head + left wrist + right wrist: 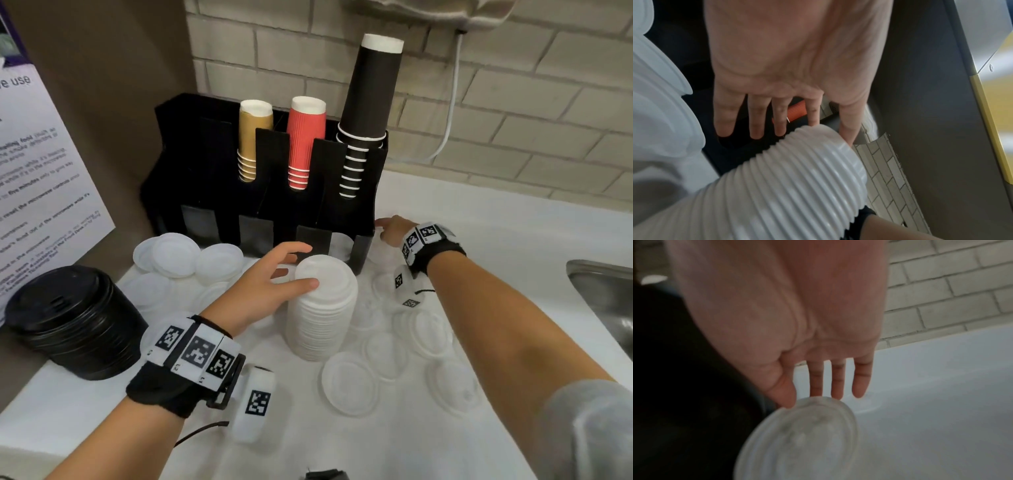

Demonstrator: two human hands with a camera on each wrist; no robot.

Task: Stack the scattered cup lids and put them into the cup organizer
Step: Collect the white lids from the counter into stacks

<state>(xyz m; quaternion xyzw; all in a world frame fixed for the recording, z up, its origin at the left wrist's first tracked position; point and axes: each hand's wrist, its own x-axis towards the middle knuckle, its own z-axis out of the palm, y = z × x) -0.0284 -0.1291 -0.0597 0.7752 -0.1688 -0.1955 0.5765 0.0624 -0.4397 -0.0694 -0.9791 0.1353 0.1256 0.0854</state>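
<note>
A tall stack of white lids stands on the white counter in front of the black cup organizer. My left hand is spread over the stack's top, with the thumb resting on its edge and the fingers straight. My right hand reaches past the organizer's right corner. Its straight fingers and thumb touch the far rim of a clear lid. Several loose clear lids lie right of the stack and several white ones lie to its left.
The organizer holds gold cups, red cups and tall black cups. A lid shows in its lower right slot. A stack of black lids stands at the left. A steel sink is at the right edge.
</note>
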